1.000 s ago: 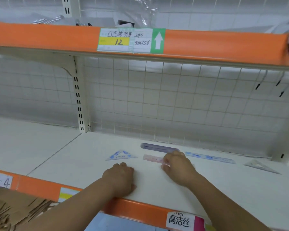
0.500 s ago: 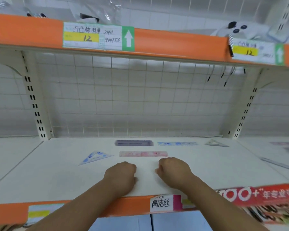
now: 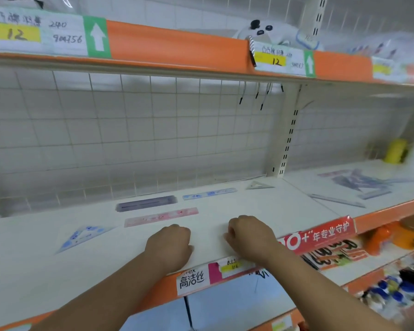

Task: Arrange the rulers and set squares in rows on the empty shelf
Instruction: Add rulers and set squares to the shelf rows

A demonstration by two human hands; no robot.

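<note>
A: Hands?
B: On the white metal shelf (image 3: 34, 259), left hand (image 3: 169, 244) and right hand (image 3: 249, 237); fingers curled under, holding nothing.
A: Stock?
B: Pink translucent plastic ruler (image 3: 160, 216) flat just beyond them; blue-patterned triangular set square (image 3: 84, 236) further left.

A shop: white metal shelves (image 3: 225, 242) with orange price rails (image 3: 177, 46), handwritten price labels (image 3: 36, 34), a wire-grid back panel (image 3: 129, 139) and a red promotional strip (image 3: 320, 235).

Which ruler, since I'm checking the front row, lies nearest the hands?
The pink ruler, just ahead of the left hand and right hand; the purple ruler and blue ruler lie farther back.
</note>
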